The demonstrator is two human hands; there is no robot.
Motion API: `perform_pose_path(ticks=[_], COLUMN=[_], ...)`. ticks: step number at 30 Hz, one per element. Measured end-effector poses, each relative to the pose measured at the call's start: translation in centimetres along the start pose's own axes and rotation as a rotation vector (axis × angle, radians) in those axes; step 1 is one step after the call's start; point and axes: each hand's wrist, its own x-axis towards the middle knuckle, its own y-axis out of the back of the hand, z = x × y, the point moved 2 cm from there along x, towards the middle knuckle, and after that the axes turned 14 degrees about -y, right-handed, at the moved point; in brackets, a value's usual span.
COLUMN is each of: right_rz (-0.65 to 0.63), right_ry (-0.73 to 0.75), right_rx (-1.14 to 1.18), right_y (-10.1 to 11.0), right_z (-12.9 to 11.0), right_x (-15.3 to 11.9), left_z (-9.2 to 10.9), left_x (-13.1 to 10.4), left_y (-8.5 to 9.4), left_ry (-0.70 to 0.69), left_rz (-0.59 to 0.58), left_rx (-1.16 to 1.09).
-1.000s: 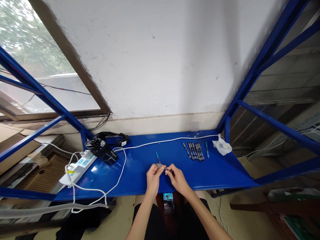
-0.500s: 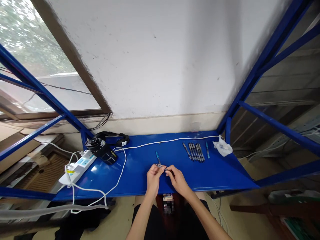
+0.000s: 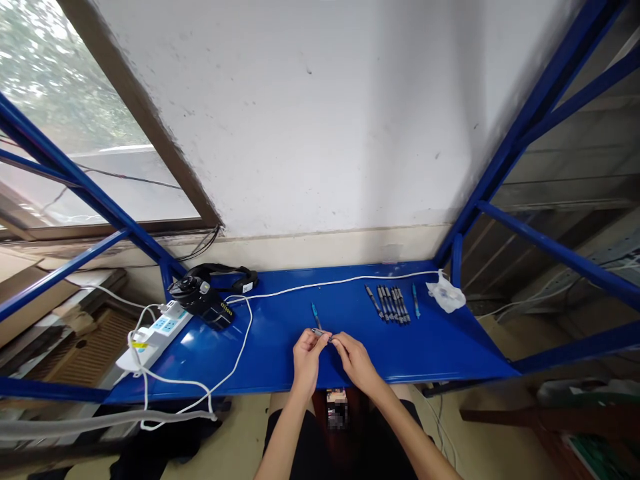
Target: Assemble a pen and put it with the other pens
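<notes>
Above the front of the blue table [image 3: 270, 360], my left hand [image 3: 307, 353] is closed on a dark pen [image 3: 318, 331], with the thumb lying along it. My right hand [image 3: 353, 355] pinches the other end of the same pen, so the two hands almost meet. Fingers hide much of the pen's middle and right end. Just beyond my left hand a blue pen [image 3: 315, 312] lies on the table, its near end close to my fingers. To the right, several dark pens [image 3: 393, 305] lie side by side, with another blue pen [image 3: 415, 301] beside them.
A crumpled white plastic bag [image 3: 445, 295] lies at the table's right end. On the left are a white power strip [image 3: 155, 335], a black device with a strap [image 3: 213, 307] and a looping white cable [image 3: 245, 347]. Blue metal posts [image 3: 456, 250] frame the table, with a wall behind.
Both hands stay in nearly the same place. The right fingers have shifted very slightly on the pen; the things on the table have not moved.
</notes>
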Motion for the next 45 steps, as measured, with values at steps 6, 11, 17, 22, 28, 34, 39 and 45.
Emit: perform_pose_path(ticks=[6, 11, 17, 22, 28, 34, 39, 45], right_rz=[0.030, 0.095, 0.074, 0.178, 0.235, 0.239, 0.221, 0.216], right_ry=[-0.021, -0.067, -0.018, -0.036, -0.064, -0.082, -0.056, -0.035], right_rx=[0.049, 0.094, -0.027, -0.071, -0.068, -0.062, -0.005, 0.046], right_y=[0.2, 0.5, 0.4, 0.5, 0.6, 0.6, 0.6, 0.5], right_z=[0.1, 0.4, -0.1, -0.2, 0.3, 0.5, 0.4, 0.5], right_x=[0.0, -0.1, -0.2, -0.5, -0.4, -0.3, -0.2, -0.1], left_z=[0.0, -0.2, 0.1, 0.1, 0.3, 0.3, -0.5, -0.2], left_x=[0.0, 0.4, 0.5, 0.5, 0.5, 0.4, 0.2, 0.3], left_y=[0.1, 0.4, 0.2, 0.6, 0.7, 0.3, 0.1, 0.1], left_ry=[0.008, 0.019, 0.001, 0.038, 0.045, 0.011, -0.044, -0.014], left_rz=[-0.012, 0.156, 0.092, 0.185, 0.205, 0.156, -0.005, -0.011], left_rx=[0.000, -0.140, -0.134, -0.238, -0.282, -0.219, -0.010, -0.134])
